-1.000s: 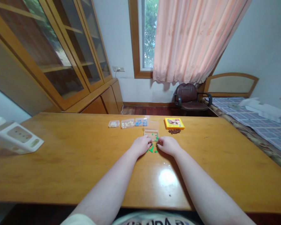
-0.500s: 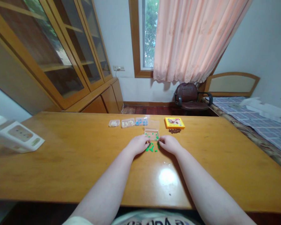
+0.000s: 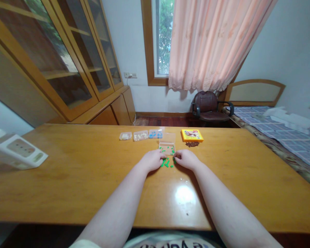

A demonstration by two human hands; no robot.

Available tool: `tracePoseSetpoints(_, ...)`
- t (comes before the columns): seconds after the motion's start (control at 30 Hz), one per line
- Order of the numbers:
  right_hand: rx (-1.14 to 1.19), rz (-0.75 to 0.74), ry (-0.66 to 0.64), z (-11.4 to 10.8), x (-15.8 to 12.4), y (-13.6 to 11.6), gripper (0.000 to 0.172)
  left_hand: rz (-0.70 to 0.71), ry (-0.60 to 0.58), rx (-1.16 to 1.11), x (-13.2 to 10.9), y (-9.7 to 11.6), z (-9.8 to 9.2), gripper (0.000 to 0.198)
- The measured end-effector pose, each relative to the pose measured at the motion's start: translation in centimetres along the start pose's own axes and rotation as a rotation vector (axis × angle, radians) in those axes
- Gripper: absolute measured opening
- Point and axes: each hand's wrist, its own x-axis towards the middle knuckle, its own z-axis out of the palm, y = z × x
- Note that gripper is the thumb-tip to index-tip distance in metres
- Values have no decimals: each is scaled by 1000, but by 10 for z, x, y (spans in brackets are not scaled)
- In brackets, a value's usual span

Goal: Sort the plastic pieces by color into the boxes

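My left hand rests on the wooden table, fingers curled together at the left edge of a loose group of small green pieces. On the other side, my right hand has its fingertips pinched beside a green piece. What either pinch holds is too small and too hidden to make out. Just beyond my fingers stands a clear plastic box, its lid raised at the back and several green pieces lying in it.
Behind stand a box of blue pieces, a box of pale pieces and a small clear box. Brown pieces lie before a yellow package. A white container is at the left.
My left fingertips have shifted slightly right over the green pieces. My right fingertips have moved slightly left and down; the boxes have stayed in place.
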Motion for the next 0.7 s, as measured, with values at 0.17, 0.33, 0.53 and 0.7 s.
tracePoseSetpoints(0.17,0,4,7,0,0,0,22,-13,29,-42,0,3,0,40)
tracePoseSetpoints(0.33,-29,16,-4,3,2,-1,23,-46,71,-11,-1,6,-4,24)
tracePoseSetpoints(0.53,-63,2,20,3,2,-1,21,-45,68,-6,1,6,0,16)
tracePoseSetpoints(0.7,-57,6,-11,3,2,0,23,-37,52,-25,2,4,3,14)
